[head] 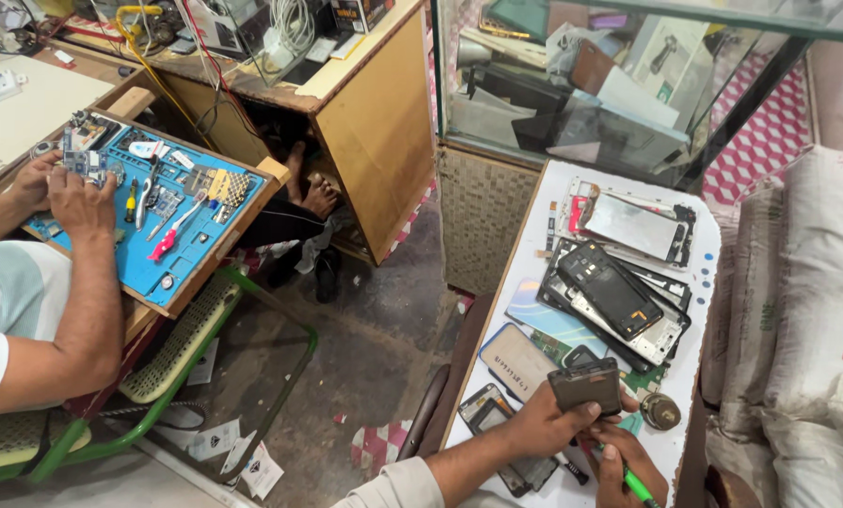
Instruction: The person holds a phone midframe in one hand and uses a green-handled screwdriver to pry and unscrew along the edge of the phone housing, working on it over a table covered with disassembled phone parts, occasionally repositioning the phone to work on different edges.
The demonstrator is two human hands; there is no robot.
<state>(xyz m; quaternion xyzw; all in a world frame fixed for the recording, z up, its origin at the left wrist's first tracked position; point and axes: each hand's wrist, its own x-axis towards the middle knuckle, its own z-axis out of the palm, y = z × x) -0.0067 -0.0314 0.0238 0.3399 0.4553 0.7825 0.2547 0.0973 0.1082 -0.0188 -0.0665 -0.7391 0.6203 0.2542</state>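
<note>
My left hand (546, 421) grips a dark, opened phone (586, 384) and holds it tilted above the near end of the white table (534, 246). Just below it, my right hand (619, 463) is closed around a green-handled tool (640, 487), whose tip is hidden behind the hand. A small round metal part (660, 410) lies on the table just right of the phone. A phone frame (485, 410) and a grey phone back (516, 358) lie left of my left hand.
A pile of dismantled phones (619, 282) covers the far half of the table. A glass display case (591, 85) stands behind it and white sacks (817, 310) to the right. At left, another person's hands (64, 193) work on a blue mat (172, 254) with tools.
</note>
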